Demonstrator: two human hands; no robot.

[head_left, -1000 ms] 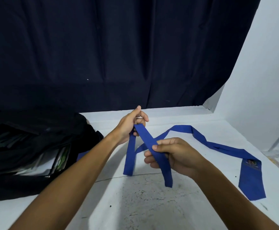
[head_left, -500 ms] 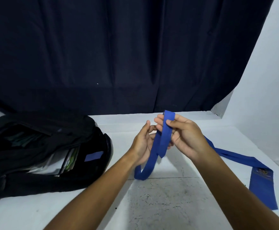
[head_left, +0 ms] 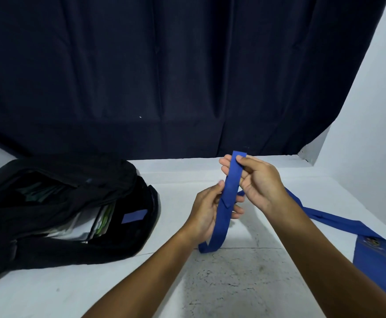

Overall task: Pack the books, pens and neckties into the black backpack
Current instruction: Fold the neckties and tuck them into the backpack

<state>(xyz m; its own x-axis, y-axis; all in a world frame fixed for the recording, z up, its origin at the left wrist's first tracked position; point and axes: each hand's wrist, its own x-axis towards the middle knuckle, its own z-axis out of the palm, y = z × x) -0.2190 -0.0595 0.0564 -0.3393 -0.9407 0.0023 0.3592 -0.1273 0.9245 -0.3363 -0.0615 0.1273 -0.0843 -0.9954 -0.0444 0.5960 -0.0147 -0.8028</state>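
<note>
Both hands are folding the blue necktie (head_left: 229, 196) at centre, right hand (head_left: 259, 182) pinching its top fold, left hand (head_left: 206, 211) gripping below, so next it probably needs more folds before entering the black backpack (head_left: 72, 203) at 9 o'clock.

No readable text anywhere. Only marking: small embroidered emblem on the wide end of the long blue fabric necktie (head_left: 368, 245), too blurred to make out letters or numbers.

One blue tie (head_left: 229, 198), one black backpack (head_left: 68, 203), two hands, left (head_left: 206, 214) and right (head_left: 259, 182), one white table (head_left: 233, 283), one dark curtain (head_left: 164, 76).
</note>
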